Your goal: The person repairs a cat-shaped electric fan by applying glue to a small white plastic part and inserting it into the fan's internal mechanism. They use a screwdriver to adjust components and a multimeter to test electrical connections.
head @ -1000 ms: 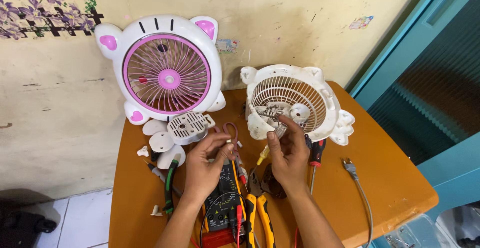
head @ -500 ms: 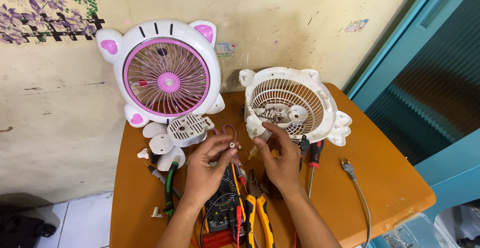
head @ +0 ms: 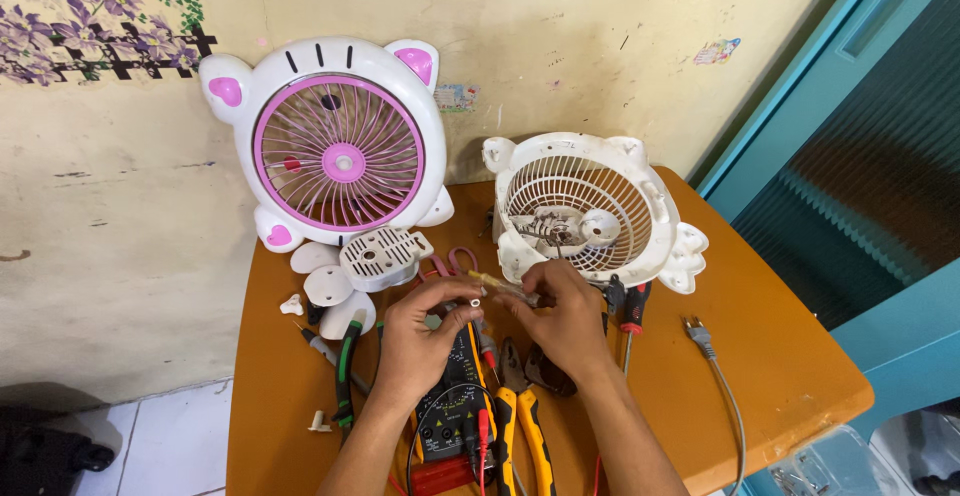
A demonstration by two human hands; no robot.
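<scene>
Midway, by look: white fan shell stripped, grille and motor bare, loose white plastic parts lying on orange desk; reassembly not begun. Both hands meet above multimeter; left hand and right hand pinch slim yellowish screwdriver-like tool between fingertips. Pink-and-white fan intact, glossy, round. Yellow-handled pliers just beside.

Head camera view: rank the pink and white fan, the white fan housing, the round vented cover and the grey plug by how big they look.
1. pink and white fan
2. white fan housing, nearly as large
3. round vented cover
4. grey plug
</scene>
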